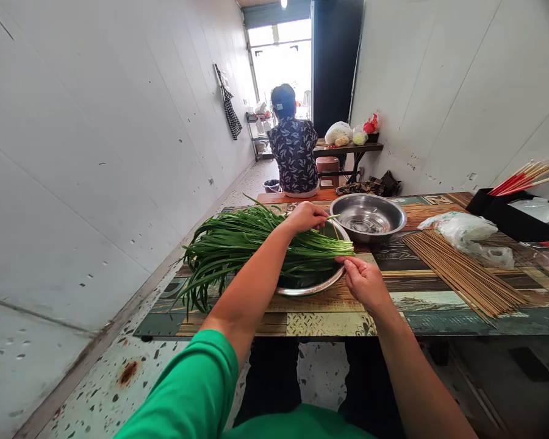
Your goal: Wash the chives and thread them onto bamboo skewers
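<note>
Green chives [224, 238] are lying across a steel basin [311, 289], between and left of the hands. Long axis is running crosswise: leaf tips are trailing off leftward, pale ends are pointing right. Right hand [366, 279] is sitting nearer those ends, on their near side; forearm is reaching forward and inward, thumb and forefinger meeting at the bunch's edge. Cannot tell whether they are gripping anything. Bamboo skewers [462, 274] are lying to that hand's right. Left hand [305, 216] is hanging over the bunch's far side, forearm crossing above the leaves, fingertips pinching a pale stalk [333, 217]. Second basin [370, 236] is standing just right of it. Far beyond both hands, a person [295, 149] is sitting, back turned.
</note>
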